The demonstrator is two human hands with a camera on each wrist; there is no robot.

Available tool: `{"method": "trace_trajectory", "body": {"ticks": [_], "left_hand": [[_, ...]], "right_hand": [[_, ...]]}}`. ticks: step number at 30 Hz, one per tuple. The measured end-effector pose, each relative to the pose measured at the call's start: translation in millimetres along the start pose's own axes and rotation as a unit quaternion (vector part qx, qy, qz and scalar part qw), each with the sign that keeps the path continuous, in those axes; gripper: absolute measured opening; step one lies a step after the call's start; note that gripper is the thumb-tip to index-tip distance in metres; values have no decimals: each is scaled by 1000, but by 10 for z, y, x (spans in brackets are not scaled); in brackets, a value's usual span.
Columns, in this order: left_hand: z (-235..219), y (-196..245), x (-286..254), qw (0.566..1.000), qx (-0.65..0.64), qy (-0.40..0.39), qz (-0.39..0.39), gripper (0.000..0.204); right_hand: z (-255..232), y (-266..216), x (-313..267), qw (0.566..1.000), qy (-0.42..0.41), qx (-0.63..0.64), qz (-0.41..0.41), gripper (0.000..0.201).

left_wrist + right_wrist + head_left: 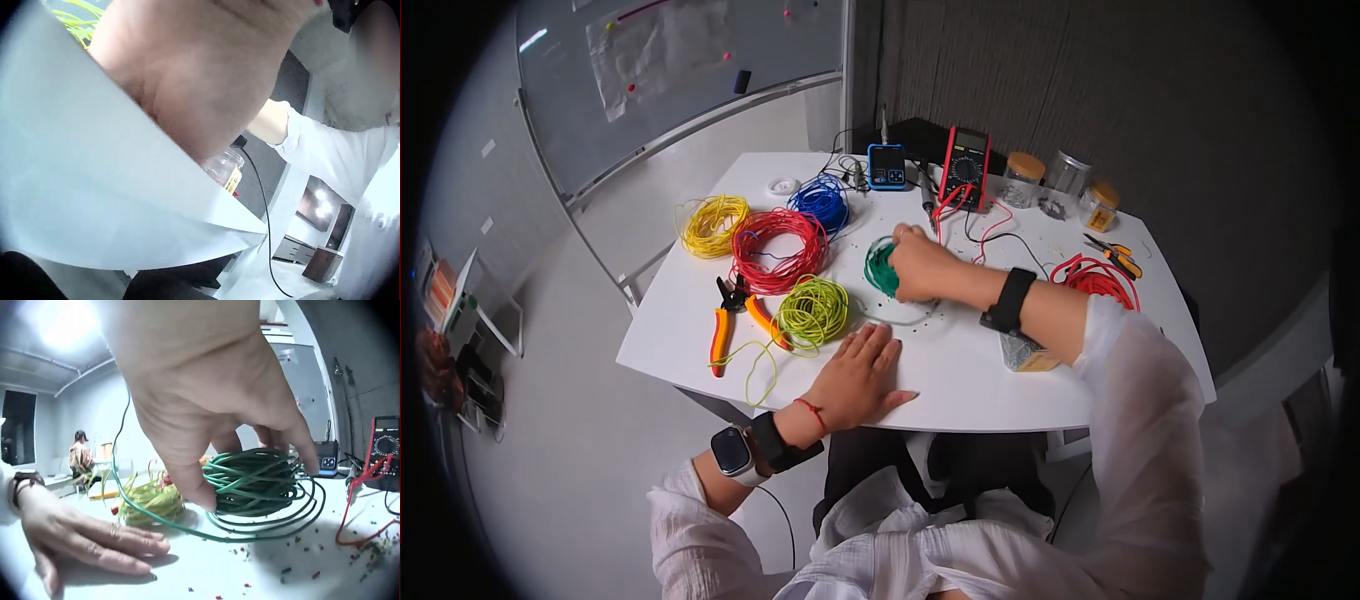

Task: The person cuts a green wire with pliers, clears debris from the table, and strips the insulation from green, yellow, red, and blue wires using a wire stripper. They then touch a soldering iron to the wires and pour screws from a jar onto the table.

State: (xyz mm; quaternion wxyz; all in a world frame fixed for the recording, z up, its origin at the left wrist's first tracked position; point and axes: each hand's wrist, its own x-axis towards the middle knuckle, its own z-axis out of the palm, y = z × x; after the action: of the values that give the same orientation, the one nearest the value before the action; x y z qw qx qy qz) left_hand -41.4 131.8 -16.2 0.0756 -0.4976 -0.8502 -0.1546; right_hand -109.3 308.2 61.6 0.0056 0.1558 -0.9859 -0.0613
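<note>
My right hand [922, 264] grips a coil of green wire [253, 481] from above, thumb on one side and fingers on the other. Loose turns spread round the coil's base, and one strand loops out to the left in the right wrist view. Flat on the white table [960, 385], my left hand [858, 378] rests with fingers straight and holds nothing. Just beyond its fingertips sits a yellow-green wire coil [812, 308]. In the left wrist view the palm's heel fills the top and hides most of the tabletop.
Yellow [715, 226], red [780, 250] and blue [820, 203] wire coils lie at the left, by orange-handled wire strippers [720, 340]. A multimeter [966, 168], a blue-framed device [887, 166] and jars [1022, 180] stand at the back. Pliers [1118, 258] lie right. Tiny scraps dot the table.
</note>
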Motion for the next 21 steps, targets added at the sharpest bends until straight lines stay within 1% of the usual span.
{"method": "trace_trajectory", "body": {"ticks": [1, 2, 4, 5, 6, 7, 8, 10, 11, 12, 13, 14, 15, 16, 18, 20, 21], "left_hand": [[4, 6, -21, 1000, 8, 4, 0, 71], [9, 6, -44, 1000, 7, 0, 1, 71], [18, -6, -88, 997, 56, 46, 1, 72], [41, -16, -105, 997, 58, 47, -2, 74], [52, -9, -114, 997, 60, 46, 0, 74], [62, 4, -127, 998, 48, 17, -24, 75], [69, 16, -128, 998, 35, -14, -48, 76], [97, 43, -60, 998, 45, -15, -50, 77], [105, 76, -12, 997, 50, -14, -54, 78], [116, 114, 60, 997, 51, -17, -55, 78], [107, 155, 183, 995, 37, -31, -84, 79], [100, 196, 316, 992, 23, -43, -112, 81], [150, 195, 457, 988, 27, -66, -138, 83], [182, 202, 608, 988, 28, -66, -139, 83], [235, 204, 903, 972, 50, -125, -194, 85], [353, 120, 1193, 971, 52, -119, -203, 86], [403, 73, 1314, 970, 54, -113, -209, 86]], "right_hand": [[-81, 56, 10, 1000, 5, 16, -6, 36], [-186, 128, 48, 999, -1, 32, 7, 46], [-384, 247, -10, 995, 36, 85, 33, 50], [-479, 304, -48, 995, 39, 87, 36, 50], [-570, 359, -91, 989, 60, 117, 60, 53], [-651, 410, -144, 982, 81, 147, 85, 56], [-736, 460, -213, 981, 82, 151, 86, 56], [-898, 564, -355, 960, 61, 254, 99, 58], [-955, 615, -410, 952, 38, 287, 100, 48], [-947, 663, -483, 951, 37, 290, 99, 48], [-927, 711, -560, 899, 50, 425, 90, 40], [-926, 737, -631, 829, 62, 550, 79, 33], [-943, 747, -697, 818, 56, 565, 94, 25], [-905, 759, -738, 817, 56, 566, 93, 25], [-804, 772, -821, 780, 43, 616, 101, 26], [-764, 766, -924, 772, 25, 626, 108, 28], [-781, 771, -994, 755, 16, 646, 108, 28]]}}
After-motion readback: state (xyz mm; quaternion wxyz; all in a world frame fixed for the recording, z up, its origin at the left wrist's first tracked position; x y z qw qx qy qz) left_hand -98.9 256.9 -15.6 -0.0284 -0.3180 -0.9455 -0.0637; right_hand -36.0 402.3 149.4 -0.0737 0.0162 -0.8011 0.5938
